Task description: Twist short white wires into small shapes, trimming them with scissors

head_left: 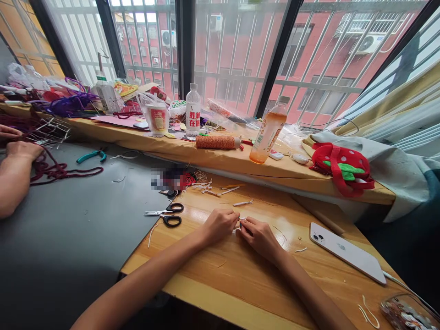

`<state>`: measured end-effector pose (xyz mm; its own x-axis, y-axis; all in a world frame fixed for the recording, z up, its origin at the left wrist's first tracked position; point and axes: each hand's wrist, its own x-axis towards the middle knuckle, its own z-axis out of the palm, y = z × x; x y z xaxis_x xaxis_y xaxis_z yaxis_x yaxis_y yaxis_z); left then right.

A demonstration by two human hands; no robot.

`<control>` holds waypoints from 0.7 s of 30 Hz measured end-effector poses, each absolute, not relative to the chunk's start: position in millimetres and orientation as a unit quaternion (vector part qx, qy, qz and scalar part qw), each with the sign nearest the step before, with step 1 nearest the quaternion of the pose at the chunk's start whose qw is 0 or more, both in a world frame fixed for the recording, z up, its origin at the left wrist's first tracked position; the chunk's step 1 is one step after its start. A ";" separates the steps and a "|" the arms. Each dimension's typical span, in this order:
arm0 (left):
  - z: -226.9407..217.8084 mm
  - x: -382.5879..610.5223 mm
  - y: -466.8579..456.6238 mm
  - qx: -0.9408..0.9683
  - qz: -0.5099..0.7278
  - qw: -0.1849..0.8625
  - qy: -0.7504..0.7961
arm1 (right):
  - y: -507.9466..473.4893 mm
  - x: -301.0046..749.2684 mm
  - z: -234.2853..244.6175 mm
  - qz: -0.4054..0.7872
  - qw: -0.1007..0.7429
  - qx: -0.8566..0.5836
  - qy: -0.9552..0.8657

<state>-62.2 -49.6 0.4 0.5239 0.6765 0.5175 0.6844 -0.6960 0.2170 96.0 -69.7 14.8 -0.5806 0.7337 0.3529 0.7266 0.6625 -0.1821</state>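
Observation:
Over the wooden table (206, 279), my left hand (221, 224) and my right hand (260, 237) meet with fingertips pinched together. Between them is a small piece of white cord (243, 218), mostly hidden by the fingers. A dark bit shows at my right fingertips, too small to name. Black-handled scissors (172, 214) lie with blades parted, left of my left hand. Beyond the hands, several short white pieces (242, 202) are scattered, with another loose white cord (300, 250) to the right.
A phone (347, 252) with a cable lies right. On the ledge stand an orange thread spool (218, 142), a clear bottle (193, 112), a tea-coloured bottle (270, 130) and a red pouch (342, 165). At left, another person's hand (22, 151) handles dark red yarn (65, 172) near teal pliers (92, 156).

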 end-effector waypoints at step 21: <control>11.2 -57.4 -37.7 -0.554 -0.362 -0.671 -0.333 | -68.8 85.4 22.5 0.359 0.476 -0.482 -0.641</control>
<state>-57.4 -37.7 11.2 0.5163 0.8552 -0.0463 -0.1164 0.1236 0.9855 85.4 -68.8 22.5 -0.0808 0.9611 0.2640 0.2762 0.2761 -0.9206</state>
